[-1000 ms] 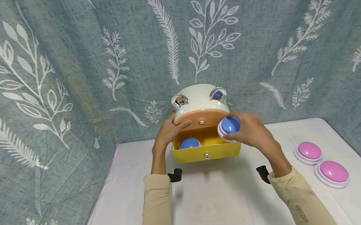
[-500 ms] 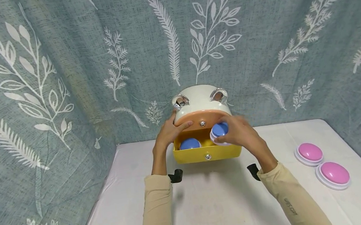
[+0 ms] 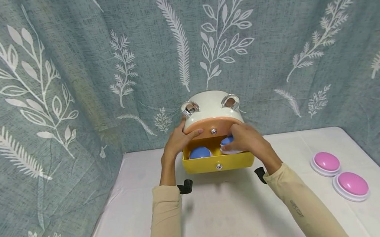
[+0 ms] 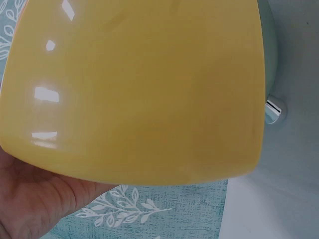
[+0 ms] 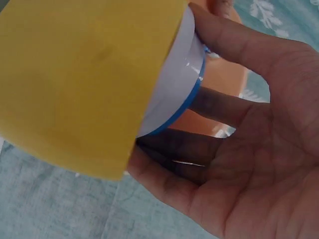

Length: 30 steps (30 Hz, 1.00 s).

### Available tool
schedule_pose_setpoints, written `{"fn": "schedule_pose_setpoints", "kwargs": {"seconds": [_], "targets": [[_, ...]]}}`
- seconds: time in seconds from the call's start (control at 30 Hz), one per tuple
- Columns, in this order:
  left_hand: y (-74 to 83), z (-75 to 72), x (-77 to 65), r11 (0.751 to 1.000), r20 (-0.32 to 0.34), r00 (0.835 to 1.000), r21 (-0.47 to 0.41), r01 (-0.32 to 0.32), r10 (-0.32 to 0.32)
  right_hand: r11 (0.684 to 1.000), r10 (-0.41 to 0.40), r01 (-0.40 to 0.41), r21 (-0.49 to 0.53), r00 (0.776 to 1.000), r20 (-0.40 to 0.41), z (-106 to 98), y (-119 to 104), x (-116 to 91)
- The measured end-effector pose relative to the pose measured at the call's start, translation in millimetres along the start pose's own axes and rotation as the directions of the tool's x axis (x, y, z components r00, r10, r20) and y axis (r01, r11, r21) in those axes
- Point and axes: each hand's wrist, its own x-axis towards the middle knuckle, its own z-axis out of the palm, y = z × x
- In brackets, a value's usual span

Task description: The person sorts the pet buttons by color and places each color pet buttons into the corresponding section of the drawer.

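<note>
A small drawer cabinet with a white top (image 3: 209, 104), an orange upper front (image 3: 207, 124) and silver ring eyes has its yellow drawer (image 3: 198, 165) pulled out. My left hand (image 3: 177, 141) grips the cabinet's left side, thumb across the orange front. At the drawer's right end, my right hand (image 3: 248, 140) holds a blue-domed push button (image 3: 226, 142) with a white base, low inside the drawer. The right wrist view shows fingers and thumb around its white rim (image 5: 174, 77), partly hidden behind the yellow drawer wall (image 5: 75, 74). Another blue push button (image 3: 199, 152) lies in the drawer's left end.
Two pink push buttons (image 3: 326, 161) with white bases lie on the white-covered table (image 3: 224, 212) at the right. A blue-green curtain (image 3: 145, 62) with white leaf prints hangs right behind the cabinet and along both sides.
My right hand has moved left and down, bringing the blue push button from above the drawer's right corner down inside it. My left hand has stayed on the cabinet.
</note>
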Motion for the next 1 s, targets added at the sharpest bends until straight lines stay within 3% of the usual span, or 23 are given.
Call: {"fn": "schedule_pose_setpoints", "kwargs": {"seconds": [0.23, 0.53, 0.77, 0.83, 0.9, 0.97, 1.0], "targets": [[1.1, 1.3, -0.1, 1.0, 0.001, 1.0, 0.002, 0.001, -0.001, 0.99, -0.026, 0.032, -0.138, 0.999, 0.045, 11.0, -0.4, 10.7], [3.7, 3.0, 0.0, 1.0, 0.001, 1.0, -0.004, 0.013, -0.013, 0.96, -0.052, 0.097, -0.263, 0.983, 0.174, 11.0, -8.6, 15.5], [3.5, 1.2, -1.7, 1.0, 0.002, 1.0, -0.012, 0.016, -0.016, 0.962, -0.071, 0.117, -0.246, 0.98, 0.188, 9.6, -7.9, 14.0], [3.6, 0.8, -2.3, 1.0, 0.001, 1.0, -0.012, 0.017, -0.017, 0.972, -0.085, 0.114, -0.205, 0.985, 0.148, 10.2, -5.0, 10.0], [3.4, 0.5, -2.7, 1.0, -0.002, 1.0, -0.004, 0.013, -0.013, 0.983, -0.097, 0.103, -0.154, 0.994, 0.049, 12.2, -2.5, 0.3], [2.6, -0.3, -2.5, 1.0, 0.003, 1.0, -0.005, 0.011, -0.011, 0.99, -0.116, 0.104, -0.093, 0.985, -0.131, 16.2, -2.3, -15.0], [2.0, -0.9, -1.9, 1.0, 0.004, 1.0, -0.006, 0.01, -0.009, 0.991, -0.128, 0.115, -0.064, 0.962, -0.241, 19.3, -2.8, -23.6]]}}
